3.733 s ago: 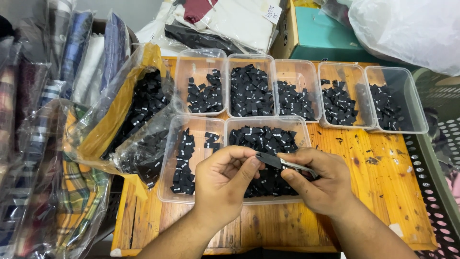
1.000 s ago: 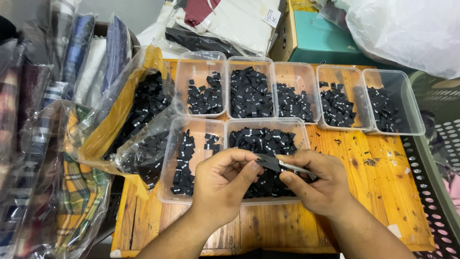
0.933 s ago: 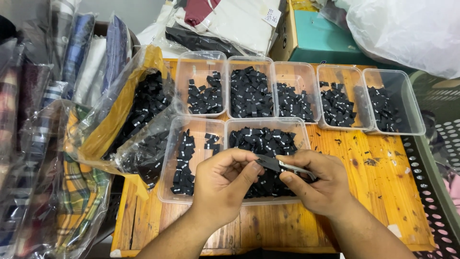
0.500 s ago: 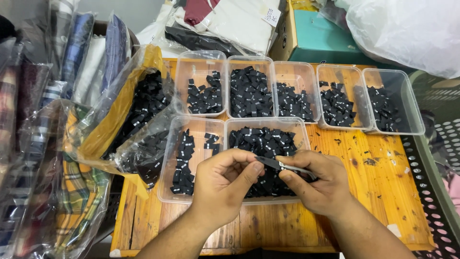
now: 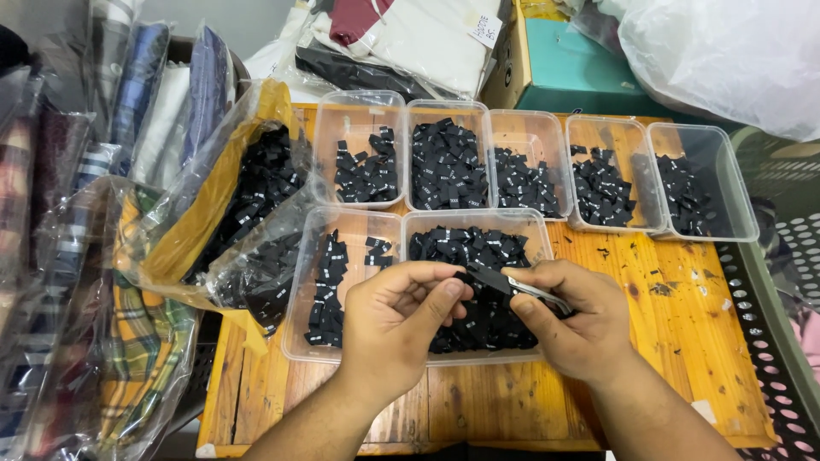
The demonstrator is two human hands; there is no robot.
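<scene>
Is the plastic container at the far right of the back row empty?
No, the far-right container holds a pile of small black labels.

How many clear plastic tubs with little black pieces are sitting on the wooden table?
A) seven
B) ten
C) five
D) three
A: five clear tubs line the back row on the wooden table and two more sit in front of them, all holding small black pieces.

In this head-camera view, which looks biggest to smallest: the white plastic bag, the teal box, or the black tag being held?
1. White plastic bag, though cut off by the frame.
2. Teal box, partly hidden.
3. Black tag, pinched between left hand and right hand.
</scene>
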